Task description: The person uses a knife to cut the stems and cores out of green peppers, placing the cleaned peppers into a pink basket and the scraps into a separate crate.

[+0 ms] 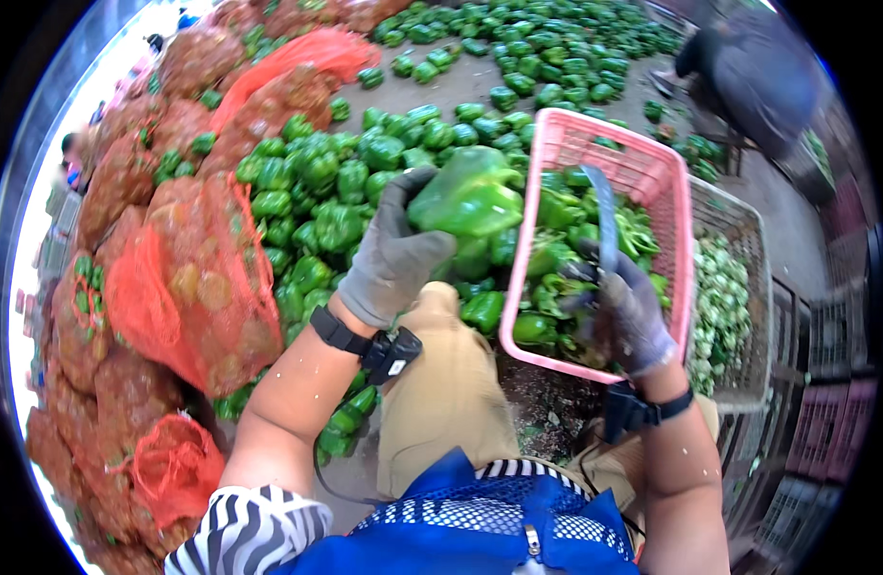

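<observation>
My left hand point(394, 248), in a grey work glove, holds up a large green bell pepper point(466, 190) to the left of a pink plastic crate point(517, 309). Over the crate, my right hand point(621, 309) in a stained glove grips a knife point(601, 208) with a slightly curved blade pointing away from me. Inside the crate lie green peppers point(535, 327) and cut green pieces. A heap of whole bell peppers point(341, 223) spreads over the floor beyond my left hand.
Full red mesh sacks point(197, 280) are piled along the left. Right of the pink crate stands a grey crate point(761, 316) with pale green pieces point(721, 309). More peppers point(556, 50) cover the floor farther off. A person point(757, 79) bends over at the upper right. Stacked crates point(829, 424) line the right side.
</observation>
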Demonstrator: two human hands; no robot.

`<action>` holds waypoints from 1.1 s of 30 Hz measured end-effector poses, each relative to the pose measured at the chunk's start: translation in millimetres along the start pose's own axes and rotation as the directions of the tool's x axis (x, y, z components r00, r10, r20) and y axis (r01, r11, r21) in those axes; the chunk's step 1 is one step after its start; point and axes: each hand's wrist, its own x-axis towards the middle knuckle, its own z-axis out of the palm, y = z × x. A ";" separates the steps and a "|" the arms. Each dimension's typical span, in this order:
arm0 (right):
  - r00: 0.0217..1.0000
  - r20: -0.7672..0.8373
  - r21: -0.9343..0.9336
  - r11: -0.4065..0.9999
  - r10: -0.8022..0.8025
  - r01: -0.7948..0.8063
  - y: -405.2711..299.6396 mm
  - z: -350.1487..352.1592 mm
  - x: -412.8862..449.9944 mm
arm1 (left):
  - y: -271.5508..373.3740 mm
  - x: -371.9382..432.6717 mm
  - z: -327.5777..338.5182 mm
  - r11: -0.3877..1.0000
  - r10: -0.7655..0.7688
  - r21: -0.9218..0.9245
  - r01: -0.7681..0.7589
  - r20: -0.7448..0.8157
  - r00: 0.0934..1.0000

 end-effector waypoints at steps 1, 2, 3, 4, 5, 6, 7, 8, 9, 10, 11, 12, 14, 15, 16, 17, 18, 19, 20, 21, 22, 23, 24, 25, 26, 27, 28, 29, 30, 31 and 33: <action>0.999 0.003 0.120 0.992 -0.035 0.035 -2.6 6.6 -0.9 | 2.9 4.4 33.9 1.000 -0.023 0.017 0.022 0.026 0.999; 0.999 0.022 0.089 0.996 -0.032 0.030 -6.3 -4.4 -1.4 | 2.0 10.3 59.8 0.992 -0.079 0.103 0.067 0.116 0.990; 0.999 0.042 0.061 0.998 -0.025 0.022 -9.2 -16.0 -1.8 | 0.5 14.8 80.3 0.976 -0.140 0.195 0.101 0.198 0.970; 0.987 -0.085 0.038 0.990 -0.134 0.138 -9.4 -14.0 -0.6 | -2.8 24.2 94.5 0.944 -0.145 0.328 0.031 0.328 0.934; 0.948 -0.206 -0.002 0.969 -0.242 0.247 -8.1 -13.2 1.3 | -14.5 24.4 110.6 0.935 -0.202 0.345 0.086 0.317 0.926; 0.906 -0.237 -0.178 0.932 -0.351 0.315 -5.0 -23.6 0.8 | -21.8 29.8 121.3 0.924 -0.284 0.341 0.176 0.300 0.910; 0.891 -0.265 -0.197 0.925 -0.368 0.324 -0.7 -28.7 -4.5 | -27.4 34.9 131.8 0.904 -0.364 0.337 0.264 0.280 0.888; 0.877 -0.219 -0.336 0.877 -0.429 0.345 -1.1 -37.1 -15.1 | -33.1 27.2 143.5 0.925 -0.347 0.273 0.263 0.327 0.879; 0.868 -0.144 -0.455 0.811 -0.475 0.368 -5.7 -35.1 -21.7 | -57.4 38.5 133.7 0.935 -0.270 0.311 0.170 0.314 0.910; 0.883 -0.131 -0.479 0.809 -0.451 0.341 -7.1 -43.2 -26.6 | -68.6 37.7 136.7 0.880 -0.147 0.475 -0.025 0.321 0.936; 0.884 -0.145 -0.484 0.811 -0.445 0.329 -12.0 -47.8 -32.0 | -78.8 36.8 138.5 0.760 -0.020 0.614 -0.213 0.349 0.937; 0.915 -0.212 -0.432 0.872 -0.344 0.228 -21.4 -47.3 -37.4 | -86.3 44.6 140.7 0.862 0.002 0.454 -0.227 0.445 0.896; 0.916 -0.287 -0.356 0.919 -0.279 0.168 -24.8 -54.0 -37.0 | -99.6 38.1 140.8 0.901 -0.085 0.414 -0.128 0.458 0.885; 0.915 -0.290 -0.355 0.920 -0.279 0.167 -23.8 -60.3 -35.5 | -97.0 37.5 146.2 0.888 -0.105 0.446 -0.111 0.433 0.895; 0.919 -0.301 -0.404 0.907 -0.256 0.120 -22.2 -66.2 -34.1 | -97.0 40.1 148.5 0.888 -0.107 0.446 -0.111 0.435 0.894; 0.921 -0.313 -0.451 0.889 -0.234 0.072 -21.5 -70.4 -33.4 | -96.8 44.0 149.7 0.891 -0.287 0.440 0.109 0.361 0.887; 0.918 -0.332 -0.464 0.885 -0.217 0.042 -20.7 -71.2 -32.9 | -95.4 47.0 148.4 0.847 -0.464 0.421 0.325 0.287 0.838; 0.918 -0.333 -0.459 0.887 -0.216 0.042 -20.6 -74.4 -31.7 | -96.6 50.9 144.3 0.845 -0.467 0.424 0.326 0.285 0.837; 0.915 -0.349 -0.387 0.920 -0.203 0.057 -20.9 -80.2 -29.9 | -99.6 55.6 138.1 0.871 -0.433 0.413 0.268 0.384 0.816; 0.912 -0.366 -0.313 0.947 -0.188 0.069 -20.0 -85.9 -28.5 | -97.9 58.4 137.4 0.895 -0.397 0.392 0.213 0.481 0.782; 0.914 -0.347 -0.257 0.959 -0.211 0.124 -18.7 -88.8 -27.6 | -96.0 59.6 136.6 0.886 -0.396 0.426 0.181 0.495 0.773; 0.913 -0.352 -0.252 0.960 -0.207 0.121 -16.5 -88.1 -28.1 | -97.2 57.4 138.3 0.884 -0.402 0.428 0.186 0.496 0.769; 0.890 -0.404 -0.257 0.960 -0.212 0.112 -19.5 -83.0 -27.7 | -98.3 53.6 141.1 0.911 -0.315 0.393 0.124 0.470 0.825; 0.865 -0.454 -0.262 0.960 -0.216 0.102 -21.0 -80.1 -27.0 | -99.9 51.5 143.7 0.931 -0.224 0.361 0.058 0.437 0.871; 0.813 -0.468 -0.486 0.869 -0.348 0.092 -7.9 -87.7 -21.0 | -113.0 54.4 140.5 0.931 -0.134 0.365 -0.005 0.355 0.925; 0.811 -0.470 -0.491 0.867 -0.347 0.086 -9.3 -86.2 -24.9 | -114.3 56.1 149.4 0.934 -0.134 0.358 -0.003 0.357 0.924; 0.806 -0.451 -0.599 0.800 -0.383 0.045 -11.5 -79.1 -32.6 | -108.5 57.1 159.5 0.979 -0.202 0.030 0.200 0.226 0.953; 0.802 -0.428 -0.695 0.719 -0.417 0.004 -10.5 -72.9 -40.6 | -104.6 58.2 164.0 0.886 -0.308 -0.324 0.331 0.122 0.943; 0.797 -0.290 -0.738 0.654 -0.530 0.167 22.4 -83.8 -42.3 | -103.2 60.6 167.1 0.889 -0.299 -0.323 0.325 0.128 0.945; 0.800 -0.224 -0.844 0.521 -0.557 0.127 25.0 -77.6 -43.5 | -105.5 62.2 164.1 0.916 -0.259 -0.290 0.279 0.107 0.960; 0.857 -0.203 -0.879 0.474 -0.474 0.054 23.4 -58.3 -49.9 | -111.6 64.1 157.7 0.958 -0.177 -0.219 0.187 0.066 0.982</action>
